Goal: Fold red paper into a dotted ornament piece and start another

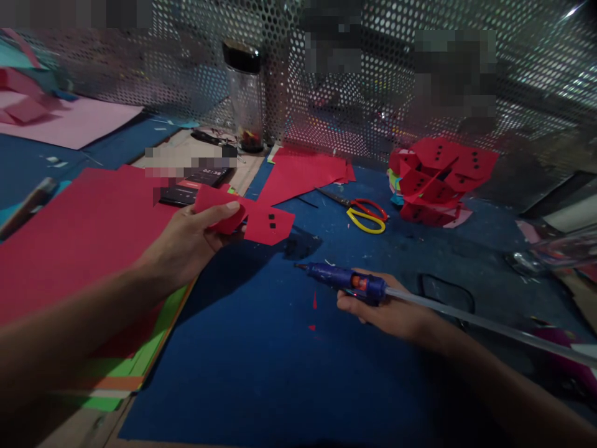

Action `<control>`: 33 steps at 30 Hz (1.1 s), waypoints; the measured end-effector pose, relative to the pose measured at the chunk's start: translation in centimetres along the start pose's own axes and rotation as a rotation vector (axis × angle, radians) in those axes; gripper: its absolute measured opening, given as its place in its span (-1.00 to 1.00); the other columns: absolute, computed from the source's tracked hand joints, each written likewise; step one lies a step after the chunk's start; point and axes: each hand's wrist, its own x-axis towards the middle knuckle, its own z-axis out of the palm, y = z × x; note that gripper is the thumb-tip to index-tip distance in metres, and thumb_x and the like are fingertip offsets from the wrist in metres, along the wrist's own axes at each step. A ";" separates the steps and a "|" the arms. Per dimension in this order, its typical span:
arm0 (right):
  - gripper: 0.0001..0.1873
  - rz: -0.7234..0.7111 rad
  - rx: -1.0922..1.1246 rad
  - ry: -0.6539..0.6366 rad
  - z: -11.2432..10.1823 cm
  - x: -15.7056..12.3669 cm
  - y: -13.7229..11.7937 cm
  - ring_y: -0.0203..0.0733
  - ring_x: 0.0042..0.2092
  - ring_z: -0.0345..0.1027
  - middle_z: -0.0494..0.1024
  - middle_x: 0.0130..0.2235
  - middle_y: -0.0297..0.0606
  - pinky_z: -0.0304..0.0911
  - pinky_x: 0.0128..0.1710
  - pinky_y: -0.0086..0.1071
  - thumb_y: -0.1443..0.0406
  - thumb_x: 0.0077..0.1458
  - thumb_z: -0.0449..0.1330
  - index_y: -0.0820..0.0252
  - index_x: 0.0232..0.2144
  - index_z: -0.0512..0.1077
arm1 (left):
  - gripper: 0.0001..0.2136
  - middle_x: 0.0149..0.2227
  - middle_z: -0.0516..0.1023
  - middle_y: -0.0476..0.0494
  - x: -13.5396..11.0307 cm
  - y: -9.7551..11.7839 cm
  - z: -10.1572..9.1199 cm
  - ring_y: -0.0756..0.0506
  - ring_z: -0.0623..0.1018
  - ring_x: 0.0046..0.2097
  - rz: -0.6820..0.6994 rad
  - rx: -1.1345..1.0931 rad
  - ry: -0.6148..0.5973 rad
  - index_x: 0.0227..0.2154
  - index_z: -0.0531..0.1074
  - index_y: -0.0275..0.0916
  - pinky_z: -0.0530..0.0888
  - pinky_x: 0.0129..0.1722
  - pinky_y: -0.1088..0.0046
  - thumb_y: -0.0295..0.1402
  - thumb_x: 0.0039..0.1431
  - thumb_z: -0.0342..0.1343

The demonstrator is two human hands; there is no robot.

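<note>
My left hand (pixel 186 242) pinches a folded red paper piece (pixel 270 224) between thumb and fingers. Two small black squares show on the paper's right flap. In my right hand (pixel 373 311) is a blue hot glue gun (pixel 331 274), its nozzle pointing left, apart from the paper and a little below it. A long clear glue stick (pixel 466 320) runs out of its back end over my right wrist. Small red paper scraps (pixel 314 300) lie on the blue work surface (pixel 261 373) under the gun.
Scissors (pixel 366 214) with red and yellow handles lie beyond the gun. Red paper pieces with black dots (pixel 433 180) are heaped at the back right. Large red sheets (pixel 79 236) cover the left side, near a phone (pixel 200 183). A jar (pixel 247 106) stands against the perforated metal screen (pixel 186 74).
</note>
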 end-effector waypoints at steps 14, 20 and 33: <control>-0.72 -0.299 -0.174 0.100 0.1 -0.6 -2.1 -0.27 -0.35 0.34 0.47 -0.34 -0.34 0.23 -0.37 -0.39 0.05 0.24 0.26 0.13 -0.30 0.43 | -0.82 -0.32 0.66 -0.09 -1.5 -1.3 0.3 -0.05 0.59 -0.29 0.013 0.089 -0.176 -0.38 0.66 -0.20 0.55 -0.34 0.54 -0.26 -0.01 0.46; -0.80 -0.400 -0.210 0.092 0.2 -0.4 -2.5 -0.28 -0.33 0.34 0.47 -0.30 -0.31 0.23 -0.34 -0.41 0.15 0.27 0.25 0.12 -0.31 0.39 | -0.79 -0.32 0.62 -0.07 -1.8 -1.3 0.4 -0.04 0.57 -0.30 -0.003 0.111 -0.183 -0.37 0.63 -0.19 0.55 -0.32 0.54 -0.22 -0.01 0.46; -0.88 -0.531 -0.299 -0.038 -0.9 -0.3 -1.6 -0.16 -0.17 0.40 0.50 -0.16 -0.22 0.28 -0.17 -0.34 0.26 0.28 0.14 0.08 -0.13 0.37 | -0.80 -0.31 0.63 -0.10 -1.5 -1.8 0.2 -0.07 0.57 -0.29 0.035 0.130 -0.201 -0.34 0.64 -0.18 0.55 -0.30 0.48 -0.23 0.01 0.45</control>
